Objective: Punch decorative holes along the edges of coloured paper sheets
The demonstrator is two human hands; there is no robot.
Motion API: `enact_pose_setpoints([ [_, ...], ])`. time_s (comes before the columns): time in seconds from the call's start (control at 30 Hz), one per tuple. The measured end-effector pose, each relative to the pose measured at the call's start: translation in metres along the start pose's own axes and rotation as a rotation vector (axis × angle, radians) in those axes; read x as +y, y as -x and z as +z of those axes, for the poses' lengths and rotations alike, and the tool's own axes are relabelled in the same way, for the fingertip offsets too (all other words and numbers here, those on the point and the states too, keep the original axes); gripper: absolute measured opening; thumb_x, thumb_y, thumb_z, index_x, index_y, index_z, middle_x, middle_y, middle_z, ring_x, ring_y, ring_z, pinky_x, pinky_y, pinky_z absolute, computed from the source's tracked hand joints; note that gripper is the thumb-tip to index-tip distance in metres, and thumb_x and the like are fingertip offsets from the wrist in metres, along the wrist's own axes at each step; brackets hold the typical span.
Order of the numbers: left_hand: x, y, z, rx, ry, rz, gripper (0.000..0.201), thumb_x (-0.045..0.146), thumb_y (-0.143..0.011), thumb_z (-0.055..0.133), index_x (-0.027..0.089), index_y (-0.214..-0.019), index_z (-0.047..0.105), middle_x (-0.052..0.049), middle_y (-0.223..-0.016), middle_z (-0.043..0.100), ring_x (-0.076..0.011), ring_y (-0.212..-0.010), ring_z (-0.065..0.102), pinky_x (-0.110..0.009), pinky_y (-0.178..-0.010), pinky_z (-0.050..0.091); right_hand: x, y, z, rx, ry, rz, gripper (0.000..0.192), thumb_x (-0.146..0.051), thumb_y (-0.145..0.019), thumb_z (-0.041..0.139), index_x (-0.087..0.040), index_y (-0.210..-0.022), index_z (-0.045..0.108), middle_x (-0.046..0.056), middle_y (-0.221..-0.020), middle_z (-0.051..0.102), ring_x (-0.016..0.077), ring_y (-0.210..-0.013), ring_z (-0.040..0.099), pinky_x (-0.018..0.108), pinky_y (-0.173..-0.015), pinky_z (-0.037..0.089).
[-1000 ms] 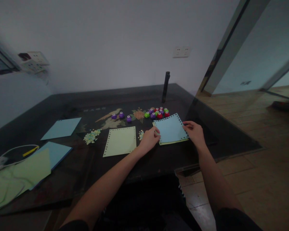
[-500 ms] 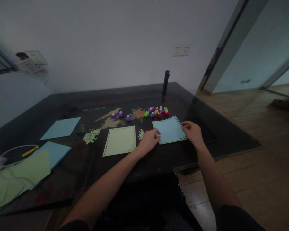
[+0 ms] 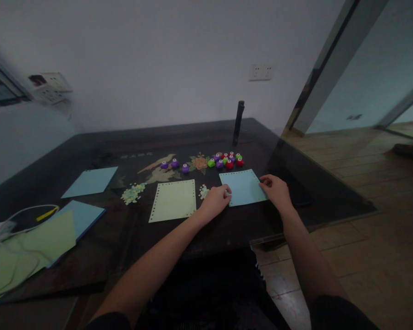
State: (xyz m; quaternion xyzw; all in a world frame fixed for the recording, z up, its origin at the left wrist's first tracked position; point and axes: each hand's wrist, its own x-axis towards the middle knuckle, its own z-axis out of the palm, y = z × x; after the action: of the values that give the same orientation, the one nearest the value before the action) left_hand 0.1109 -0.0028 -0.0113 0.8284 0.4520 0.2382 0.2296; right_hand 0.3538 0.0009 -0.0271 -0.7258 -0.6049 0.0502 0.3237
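Note:
A light blue sheet of paper [image 3: 245, 188] with small holes punched along its edges lies on the dark table in front of me. A thin pale green edge shows under it near the right corner. At the sheet's left edge, my left hand [image 3: 217, 200] pinches the paper with curled fingers. My right hand [image 3: 275, 189] grips the opposite edge between thumb and fingers. To the left of my left hand lies a pale green sheet [image 3: 174, 199], also punched around its border. A little heap of paper cut-outs [image 3: 203, 191] is partly hidden behind my left hand.
Small red, green and purple craft punches [image 3: 229, 163] cluster behind the blue sheet, with purple ones [image 3: 175, 163] farther left. Paper cut-outs [image 3: 133, 193] form a larger pile. Leftward are a blue sheet [image 3: 91, 182], stacked green paper [image 3: 44, 240], a white cable and a black upright post [image 3: 238, 123].
The blue sheet's far edge, curved upward before, now lies flatter and lines up more closely with what is under it. Both hands keep nearly the same places at its sides.

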Motion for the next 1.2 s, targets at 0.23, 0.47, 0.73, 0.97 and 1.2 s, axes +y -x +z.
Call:
enact_pose_setpoints([
  [0.23,0.000,0.000,0.001,-0.012,-0.037,-0.022,0.012,0.021,-0.080,0.053,0.020,-0.089,0.061,-0.001,-0.071,0.066,-0.0154,-0.066,0.061,-0.024,-0.063,0.043,0.002,0.000,0.001,-0.015,0.014,-0.007,0.020,-0.023,-0.071,0.059,-0.020,-0.089,0.066,0.002,-0.078,0.061,0.0159,-0.069,0.054,0.029,-0.066,0.041],
  [0.47,0.002,0.001,0.002,-0.020,-0.079,0.006,0.014,0.020,-0.079,0.052,0.020,-0.091,0.060,-0.003,-0.075,0.066,-0.0163,-0.070,0.060,-0.025,-0.066,0.044,0.003,0.000,0.003,-0.023,-0.008,-0.001,0.019,-0.024,-0.070,0.058,-0.021,-0.087,0.067,0.002,-0.078,0.063,0.0161,-0.068,0.054,0.029,-0.064,0.041],
  [0.73,0.002,0.000,0.001,-0.025,-0.065,0.007,0.014,0.017,-0.079,0.052,0.019,-0.090,0.061,-0.003,-0.075,0.064,-0.0160,-0.071,0.060,-0.026,-0.069,0.044,0.003,0.001,0.003,-0.027,-0.026,-0.018,0.020,-0.024,-0.070,0.057,-0.021,-0.087,0.067,0.003,-0.077,0.063,0.0150,-0.065,0.053,0.029,-0.064,0.041],
  [0.97,0.005,0.004,-0.015,-0.038,-0.014,0.079,0.017,0.018,-0.078,0.052,0.020,-0.094,0.058,0.000,-0.071,0.061,-0.0152,-0.068,0.057,-0.024,-0.064,0.043,-0.003,0.002,-0.002,0.029,-0.022,0.000,0.020,-0.026,-0.072,0.056,-0.020,-0.087,0.067,0.004,-0.083,0.062,0.0162,-0.068,0.053,0.030,-0.065,0.041],
  [1.2,-0.037,0.027,-0.088,0.109,-0.009,0.059,0.013,0.020,-0.081,0.048,0.019,-0.086,0.060,-0.002,-0.077,0.062,-0.0140,-0.069,0.056,-0.024,-0.064,0.043,-0.051,0.007,-0.008,0.048,-0.246,-0.169,0.022,-0.030,-0.074,0.055,-0.018,-0.088,0.067,0.006,-0.083,0.064,0.0166,-0.067,0.054,0.031,-0.065,0.043],
])
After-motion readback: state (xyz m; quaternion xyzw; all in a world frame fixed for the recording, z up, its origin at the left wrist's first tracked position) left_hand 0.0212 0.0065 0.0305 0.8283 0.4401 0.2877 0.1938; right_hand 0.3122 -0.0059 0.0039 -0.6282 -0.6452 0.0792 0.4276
